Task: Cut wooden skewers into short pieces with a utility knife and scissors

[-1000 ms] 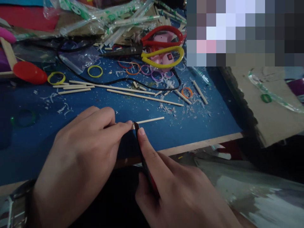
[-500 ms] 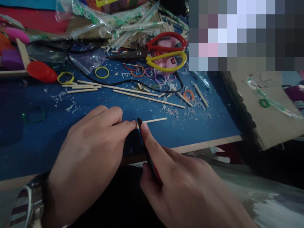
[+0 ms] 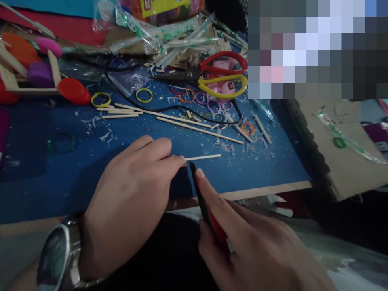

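A thin wooden stick (image 3: 203, 157) sticks out to the right from the fingertips of my left hand (image 3: 136, 190), which pinches it against the blue tabletop. A metal watch is on that wrist. My right hand (image 3: 251, 234) is closed around a utility knife (image 3: 209, 216) with a black and red handle, its index finger stretched along the top. The knife's dark tip is just below the stick, near my left fingertips, with a small gap between. Further back lie several loose sticks (image 3: 200, 130) among pale shavings.
Scissors (image 3: 222, 86) with red and yellow handles lie at the back, near a black cord (image 3: 169, 108) and coloured rubber bands (image 3: 144, 95). A small construction of sticks and coloured discs (image 3: 74, 91) stands at the left. Cardboard (image 3: 342, 173) is at the right, beyond the table's front edge (image 3: 266, 189).
The knife has drawn back from the stick, down and toward me. My left hand still holds the stick. The whole view has shifted, so things appear further right.
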### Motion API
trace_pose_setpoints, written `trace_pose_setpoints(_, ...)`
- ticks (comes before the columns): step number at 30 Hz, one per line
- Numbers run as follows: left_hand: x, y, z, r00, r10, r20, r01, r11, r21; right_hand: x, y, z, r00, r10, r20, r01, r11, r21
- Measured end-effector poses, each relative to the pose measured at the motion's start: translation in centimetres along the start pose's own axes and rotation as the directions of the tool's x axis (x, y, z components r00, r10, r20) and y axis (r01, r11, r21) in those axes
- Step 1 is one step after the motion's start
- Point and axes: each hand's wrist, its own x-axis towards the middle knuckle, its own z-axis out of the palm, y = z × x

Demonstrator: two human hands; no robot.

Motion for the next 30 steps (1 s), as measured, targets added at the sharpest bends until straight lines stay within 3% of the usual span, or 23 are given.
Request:
trace_pose_setpoints(10, 0.06, -0.07, 0.08, 1.0, -0.018, 0.012, 0.018, 1.0, -0.012, 0.94, 0.11, 0.42, 1.0, 0.017, -0.005, -0.018, 0.999, -0.028)
trace_pose_setpoints(22, -0.01, -0.08, 0.22, 1.0, -0.01, 0.006, 0.01, 0.999, -0.035, 0.37, 0.36, 0.75, 0.999, 0.044, 0.006, -0.044, 0.989, 0.145)
trace_pose_setpoints(30, -0.02, -0.25, 0.23, 1.0, -0.005, -0.008, 0.005, 1.0, -0.021, 0.56, 0.14, 0.9, 0.998, 0.062, -0.01, -0.06, 0.988, 0.144)
